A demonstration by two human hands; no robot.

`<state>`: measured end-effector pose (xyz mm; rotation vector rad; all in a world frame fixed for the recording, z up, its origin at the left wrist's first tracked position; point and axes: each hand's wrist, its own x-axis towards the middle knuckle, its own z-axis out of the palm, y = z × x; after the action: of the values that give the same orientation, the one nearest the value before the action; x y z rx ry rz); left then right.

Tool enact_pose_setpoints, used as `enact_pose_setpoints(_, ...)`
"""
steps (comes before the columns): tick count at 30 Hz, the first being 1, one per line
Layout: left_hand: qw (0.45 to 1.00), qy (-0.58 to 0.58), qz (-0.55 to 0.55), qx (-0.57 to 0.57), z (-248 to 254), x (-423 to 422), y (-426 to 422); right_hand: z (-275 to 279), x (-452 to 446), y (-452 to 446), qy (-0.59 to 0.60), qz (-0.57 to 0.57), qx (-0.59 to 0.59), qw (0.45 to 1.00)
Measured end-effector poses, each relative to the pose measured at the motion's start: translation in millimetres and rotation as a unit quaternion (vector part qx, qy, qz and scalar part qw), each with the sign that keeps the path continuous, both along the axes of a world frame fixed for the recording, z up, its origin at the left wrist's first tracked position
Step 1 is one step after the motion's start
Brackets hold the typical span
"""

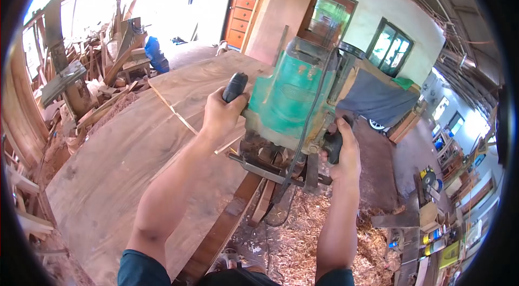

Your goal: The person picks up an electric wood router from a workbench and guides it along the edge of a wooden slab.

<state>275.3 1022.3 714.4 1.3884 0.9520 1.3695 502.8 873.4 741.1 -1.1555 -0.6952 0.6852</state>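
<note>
That plunge router (289, 91) is a proper teal green going dusty tan lower down, with black handles (235, 87) and a dark grey cord (311, 116). The wood panel (124, 140) is a dusty brown with darker wavy grain streaks, plus 1 pale cream stick (172, 106) starting at its far left edge. The beam (216, 237) on the panel's right edge is redder brown. Shavings (303, 237) past that edge are light tan, both sleeves (141, 268) dark teal, back door (241, 8) orange-brown.
</note>
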Motion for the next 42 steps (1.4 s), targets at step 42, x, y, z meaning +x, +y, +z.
enact_pose_setpoints(42,0.996,-0.071,-0.054,0.005,-6.4,-9.9,-7.8,-13.7,-52.2,-19.0,-0.095,-0.143,0.032,0.985)
